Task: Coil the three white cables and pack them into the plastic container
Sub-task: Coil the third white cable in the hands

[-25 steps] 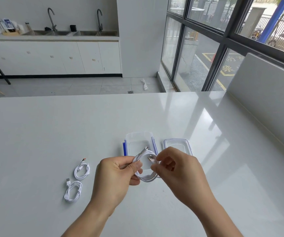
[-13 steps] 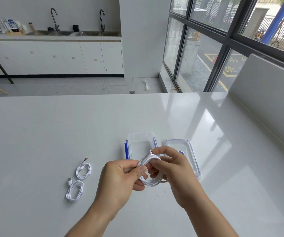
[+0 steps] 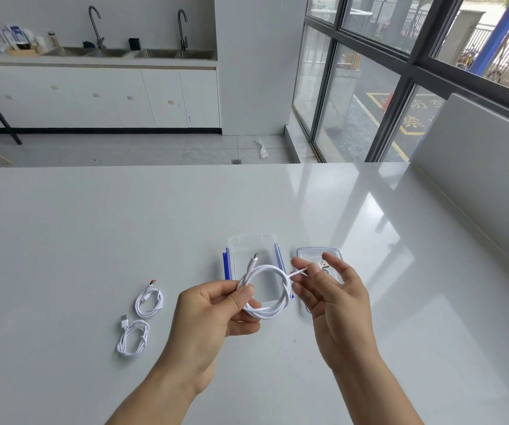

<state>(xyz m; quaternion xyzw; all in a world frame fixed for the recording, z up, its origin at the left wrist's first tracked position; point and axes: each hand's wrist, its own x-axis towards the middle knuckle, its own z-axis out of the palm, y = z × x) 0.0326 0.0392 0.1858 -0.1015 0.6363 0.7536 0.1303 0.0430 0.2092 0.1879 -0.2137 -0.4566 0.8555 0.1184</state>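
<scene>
We pinch the coiled cable [image 3: 264, 292] in our left hand [image 3: 213, 314] just above the open container [image 3: 253, 240] while our right hand [image 3: 332, 299] nips its tail, and slackening that pinch could let the springy loops unwind beyond the rim.

Office pantry — sinks [image 3: 130, 53], white cabinets [image 3: 99, 96].

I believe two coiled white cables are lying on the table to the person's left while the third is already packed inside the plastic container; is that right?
Not quite. The head view shows the third cable not in the plastic container but held above the table: the left hand pinches its coil and the right hand holds its free end. The two coiled cables do lie to the left.
</scene>
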